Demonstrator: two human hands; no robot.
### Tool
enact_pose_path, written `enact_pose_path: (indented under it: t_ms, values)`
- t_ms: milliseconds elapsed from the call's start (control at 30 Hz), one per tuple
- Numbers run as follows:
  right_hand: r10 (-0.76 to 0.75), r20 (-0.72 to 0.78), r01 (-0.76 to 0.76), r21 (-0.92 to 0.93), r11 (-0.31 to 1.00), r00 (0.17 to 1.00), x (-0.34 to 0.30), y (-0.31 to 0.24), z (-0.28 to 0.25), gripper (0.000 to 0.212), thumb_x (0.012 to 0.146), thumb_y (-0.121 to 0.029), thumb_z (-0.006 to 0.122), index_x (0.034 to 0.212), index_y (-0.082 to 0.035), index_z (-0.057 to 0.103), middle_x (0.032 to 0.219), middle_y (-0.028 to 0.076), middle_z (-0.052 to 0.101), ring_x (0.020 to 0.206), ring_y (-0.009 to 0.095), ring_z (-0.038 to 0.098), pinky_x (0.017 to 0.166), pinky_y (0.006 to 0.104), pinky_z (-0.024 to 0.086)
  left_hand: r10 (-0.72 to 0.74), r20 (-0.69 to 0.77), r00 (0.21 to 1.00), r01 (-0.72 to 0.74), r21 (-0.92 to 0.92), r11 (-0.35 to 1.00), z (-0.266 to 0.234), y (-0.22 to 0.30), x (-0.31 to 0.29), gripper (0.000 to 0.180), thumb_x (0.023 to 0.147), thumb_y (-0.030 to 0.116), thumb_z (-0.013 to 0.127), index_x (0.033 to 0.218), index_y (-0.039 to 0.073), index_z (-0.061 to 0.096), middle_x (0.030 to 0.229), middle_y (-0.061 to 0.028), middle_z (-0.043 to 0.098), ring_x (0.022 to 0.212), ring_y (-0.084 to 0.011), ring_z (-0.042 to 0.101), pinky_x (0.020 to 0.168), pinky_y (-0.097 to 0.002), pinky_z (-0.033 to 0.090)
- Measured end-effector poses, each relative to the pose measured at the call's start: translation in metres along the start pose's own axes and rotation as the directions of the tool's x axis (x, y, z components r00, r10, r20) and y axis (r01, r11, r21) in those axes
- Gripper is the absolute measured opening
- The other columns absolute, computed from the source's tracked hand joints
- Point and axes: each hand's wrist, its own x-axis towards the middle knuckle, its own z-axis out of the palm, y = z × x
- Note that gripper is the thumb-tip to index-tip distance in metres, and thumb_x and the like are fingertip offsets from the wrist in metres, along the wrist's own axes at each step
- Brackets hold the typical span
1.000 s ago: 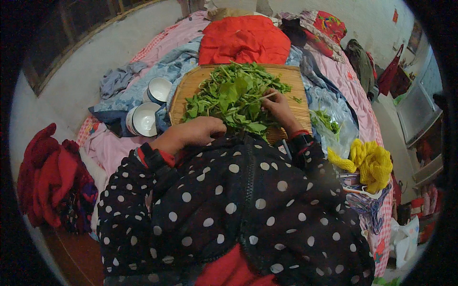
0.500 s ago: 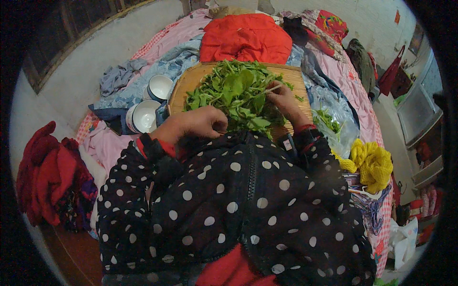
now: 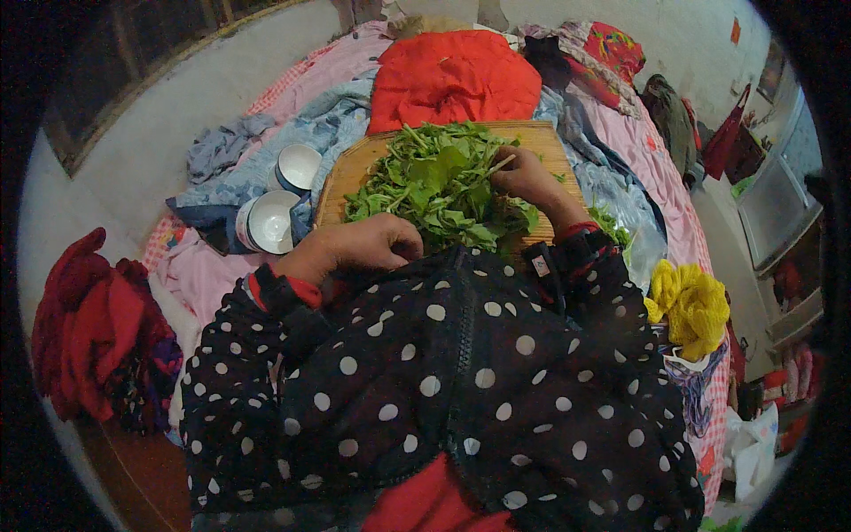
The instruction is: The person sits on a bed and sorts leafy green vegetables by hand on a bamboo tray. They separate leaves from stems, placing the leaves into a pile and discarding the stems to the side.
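Seemingly much remains, what is done being unclear: leafy greens point(image 3: 436, 177) lie heaped beside the right hand point(image 3: 530, 184), pinching a pale stem point(image 3: 504, 162), while the left hand point(image 3: 377, 241) curls, contents hidden.

This seems to be a home, most likely a bedroom: there is a bed point(image 3: 651, 164) with pink sheets and a blue patterned quilt point(image 3: 332, 120), red clothes point(image 3: 97, 328) are piled at left, and a dark garment point(image 3: 667, 111) hangs by the wall point(image 3: 696, 44).

We've got a pink-covered bed point(image 3: 645, 164) carrying blue bedding point(image 3: 330, 117), slatted board point(image 3: 347, 164) heaped with greens point(image 3: 434, 177), red cloth point(image 3: 456, 80), two bowls point(image 3: 299, 166), yellow knit point(image 3: 693, 310).
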Motion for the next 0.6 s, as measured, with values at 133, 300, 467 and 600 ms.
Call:
enact_pose_path:
  t_ms: [133,300,467,600]
  values:
    - [-0.105,-0.136,0.12,0.113,0.986,0.985,-0.001,-0.012,0.004,0.032,0.074,-0.002,0.054,0.106,0.001,0.052,0.084,0.005,0.058,0.076,0.013,0.056,0.067,0.0256,0.046,-0.011,-0.049,0.999,0.006,-0.091,0.996,-0.032,0.012,0.0,0.021,0.075,0.007,0.064,0.095,0.001,0.061,0.088,-0.0051,0.062,0.082,-0.0147,0.059,0.072,-0.0273,0.047]
    - [-0.275,-0.262,0.342,0.256,0.904,0.925,0.015,-0.014,0.007,0.04,0.076,-0.003,0.054,0.115,0.0,0.05,0.091,0.005,0.06,0.081,0.013,0.057,0.072,0.025,0.045,-0.013,-0.507,0.862,-0.25,-0.448,0.858,-0.084,0.021,0.009,0.019,0.077,0.006,0.064,0.096,0.0,0.062,0.086,-0.0048,0.063,0.077,-0.014,0.061,0.07,-0.0266,0.049]
    - [-0.222,-0.263,0.312,0.378,0.872,0.939,0.021,-0.002,0.033,0.034,0.08,-0.006,0.057,0.113,-0.001,0.051,0.09,0.005,0.06,0.08,0.013,0.056,0.071,0.0252,0.046,-0.17,-0.655,0.736,-0.407,-0.629,0.663,-0.068,-0.002,0.05,0.019,0.079,0.008,0.064,0.097,0.002,0.061,0.084,-0.0045,0.063,0.075,-0.0124,0.061,0.064,-0.0252,0.049]
    - [-0.208,-0.337,0.364,0.512,0.778,0.918,0.018,0.019,0.04,0.03,0.082,-0.01,0.059,0.11,-0.001,0.053,0.087,0.004,0.059,0.077,0.011,0.055,0.069,0.0243,0.045,-0.261,-0.631,0.731,-0.193,-0.558,0.807,-0.041,-0.024,0.078,0.02,0.079,0.008,0.064,0.098,0.002,0.062,0.086,-0.0038,0.063,0.076,-0.0111,0.06,0.066,-0.0239,0.049]
